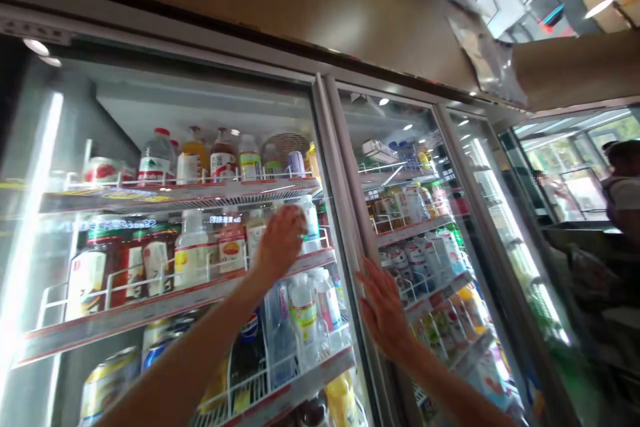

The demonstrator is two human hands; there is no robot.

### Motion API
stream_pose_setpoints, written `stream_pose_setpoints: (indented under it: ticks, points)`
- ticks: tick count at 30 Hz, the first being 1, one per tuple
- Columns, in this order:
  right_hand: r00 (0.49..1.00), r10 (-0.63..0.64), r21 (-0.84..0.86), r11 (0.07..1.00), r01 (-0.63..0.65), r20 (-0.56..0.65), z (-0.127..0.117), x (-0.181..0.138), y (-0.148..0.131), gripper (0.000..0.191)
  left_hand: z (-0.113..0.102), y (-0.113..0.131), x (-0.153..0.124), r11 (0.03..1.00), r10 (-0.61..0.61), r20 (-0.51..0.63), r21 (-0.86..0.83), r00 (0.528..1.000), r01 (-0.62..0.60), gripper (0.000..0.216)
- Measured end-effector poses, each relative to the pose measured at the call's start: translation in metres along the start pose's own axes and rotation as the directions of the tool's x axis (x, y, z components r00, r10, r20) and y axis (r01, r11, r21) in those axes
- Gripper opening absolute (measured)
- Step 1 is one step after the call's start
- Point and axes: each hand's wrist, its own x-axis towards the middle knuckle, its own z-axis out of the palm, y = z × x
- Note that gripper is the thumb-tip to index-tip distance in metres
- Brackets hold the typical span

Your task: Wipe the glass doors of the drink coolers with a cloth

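My left hand (283, 237) is raised in front of the second shelf of a glass-fronted drinks fridge. Its fingers are blurred, so I cannot make out their grip. Just beyond the fingertips stands a white bottle with a teal label (311, 223); whether they touch is unclear. My right hand (383, 307) is open, fingers stretched out along the metal door frame (353, 227) between two fridge sections. A bottle with a peach-coloured label (231, 247) and a pale bottle with a white label (191, 247) stand left of my left hand.
On the top shelf (165, 197) are several bottles. Cans (107, 380) and more bottles fill the lower shelf. The right fridge section holds stocked shelves (415, 227). A brown panel (250, 0) runs above the doors. At far right is another person (625, 180).
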Motion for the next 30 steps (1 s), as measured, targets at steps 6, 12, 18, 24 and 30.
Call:
stream_pose_setpoints:
  ticks: [6, 12, 18, 24, 30]
  points:
    - [0.999, -0.037, -0.003, 0.999, 0.037, 0.022, -0.029, -0.017, 0.034, 0.044, 0.031, 0.085, -0.018, 0.902, 0.416, 0.058, -0.154, 0.907, -0.404, 0.031]
    - [1.000, -0.008, 0.013, 1.000, 0.008, 0.004, -0.029, -0.015, 0.037, 0.042, 0.030, 0.060, -0.001, 0.980, 0.192, 0.058, -0.071, 0.980, -0.188, 0.042]
    - [0.999, -0.032, 0.053, 0.998, 0.031, 0.018, -0.011, -0.003, 0.016, 0.042, 0.007, 0.041, -0.014, 0.914, 0.404, 0.054, -0.070, 0.913, -0.401, 0.034]
    - [1.000, -0.022, 0.130, 0.991, 0.020, 0.013, 0.029, 0.033, -0.022, 0.042, -0.015, 0.002, -0.029, 0.985, 0.170, 0.065, 0.015, 0.983, -0.172, 0.038]
    - [0.996, 0.074, 0.118, 0.991, -0.068, -0.052, 0.087, 0.052, -0.057, 0.042, -0.044, -0.044, -0.065, 0.958, 0.278, 0.109, 0.043, 0.954, -0.284, 0.038]
